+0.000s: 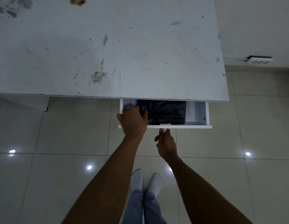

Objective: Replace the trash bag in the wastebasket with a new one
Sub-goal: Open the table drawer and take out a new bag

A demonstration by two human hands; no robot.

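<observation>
**Entry: fetching the new bag from the drawer**

- Item: folded black plastic trash bag (166,112). Location: inside the shallow white drawer (189,126), pulled partly out from under the scuffed white desk top (108,46). In the dim light I cannot tell whether this is one bag or a small stack.
- Left hand (133,122): reaches into the drawer, fingers curled over the bag's left edge and thumb on top, grasping it.
- Right hand (166,143): pinches the small round metal knob (164,130) on the drawer front.
- Wastebasket: not in view.
- Step in hand: collecting the replacement; early in the task, by my reading.
- Next move calls for: lifting the bag clear of the drawer's front wall, then pushing the drawer closed by the knob.
- Also present: white power strip (258,59) on the floor by the wall.
</observation>
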